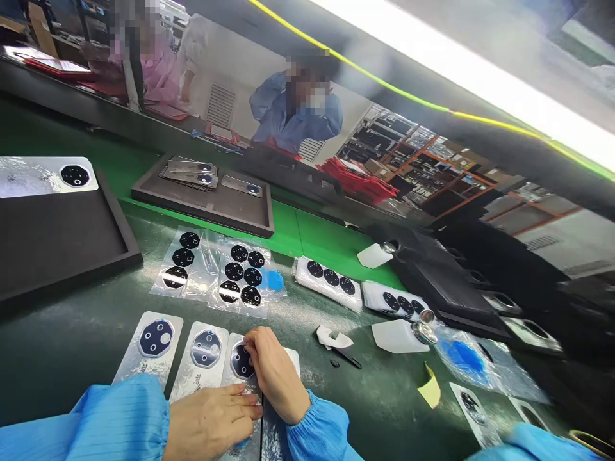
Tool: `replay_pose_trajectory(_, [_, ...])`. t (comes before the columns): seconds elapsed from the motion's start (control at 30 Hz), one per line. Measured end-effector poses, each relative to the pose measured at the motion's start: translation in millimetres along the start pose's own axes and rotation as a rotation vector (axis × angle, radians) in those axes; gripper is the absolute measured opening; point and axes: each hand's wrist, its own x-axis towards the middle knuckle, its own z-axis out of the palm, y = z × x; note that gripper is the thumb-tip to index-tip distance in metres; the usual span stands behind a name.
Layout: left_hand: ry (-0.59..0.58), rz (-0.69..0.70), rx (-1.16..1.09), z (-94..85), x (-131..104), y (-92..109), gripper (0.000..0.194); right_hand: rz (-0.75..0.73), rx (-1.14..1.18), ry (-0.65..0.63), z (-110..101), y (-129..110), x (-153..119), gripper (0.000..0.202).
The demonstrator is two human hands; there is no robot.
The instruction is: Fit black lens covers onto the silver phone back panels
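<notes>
One silvery panel (228,378) lies partly beneath left hand (214,419) and right hand (275,371).

I see the left hand (214,417) resting on a silver panel (231,379), the right hand (277,370) at its dark disc (237,360).

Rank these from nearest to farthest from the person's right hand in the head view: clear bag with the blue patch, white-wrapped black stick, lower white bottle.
1. White-wrapped black stick: just to the right of the right hand.
2. Lower white bottle: farther right, past the stick.
3. Clear bag with the blue patch: farthest right, beyond the bottle.
</notes>
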Motion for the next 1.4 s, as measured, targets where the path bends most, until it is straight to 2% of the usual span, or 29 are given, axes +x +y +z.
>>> replay_pose_trajectory(0.1, [-0.002, 0.0, -0.004, 0.4, -0.5, 0.5, 0.031, 0.08, 0.02, 0.084, -5.7, -2.1, -1.0, 0.014])
replay_pose_trajectory(0.2, [0.05, 0.013, 0.0, 4.7, -0.9, -0.9, 0.028, 0.124, 0.026, 0.144, -13.0, -9.9, -11.9, 0.02])
replay_pose_trajectory(0.33, [0.091, 0.016, 0.03, 6.7, 0.7, -2.1, 0.022, 0.059, -0.073, 0.085, -13.5, -21.5, -29.6, 0.032])
replay_pose_trajectory(0.43, [0.095, 0.019, 0.061, 4.4, 2.7, -1.5, 0.023, -0.001, -0.197, 0.093, -9.0, -25.1, -34.7, 0.034])
replay_pose_trajectory(0.67, [0.146, 0.062, 0.052, 4.9, 7.9, -1.5, 0.014, -0.09, -0.287, 0.061, -1.3, -28.1, -29.7, 0.032])
replay_pose_trajectory(0.8, [0.143, 0.069, 0.082, 4.2, 7.4, -1.5, 0.014, -0.164, -0.305, 0.024, -5.3, -27.2, -26.2, 0.034])
replay_pose_trajectory(0.93, [0.126, 0.062, 0.125, 1.3, 5.4, -0.2, 0.018, -0.133, -0.376, 0.026, -12.2, -25.0, -24.9, 0.032])
replay_pose_trajectory(1.07, [0.141, 0.059, 0.097, -0.6, 7.4, 0.7, 0.02, -0.166, -0.311, -0.001, -13.4, -25.3, -21.1, 0.032])
replay_pose_trajectory(1.23, [0.163, 0.058, 0.065, -0.2, 8.1, 0.4, 0.017, -0.303, -0.244, -0.089, -15.5, -21.5, -16.4, 0.029])
replay_pose_trajectory(1.4, [0.168, 0.059, 0.099, 5.2, 4.7, -0.7, 0.021, -0.178, -0.315, -0.012, -14.4, -18.2, -25.3, 0.029])
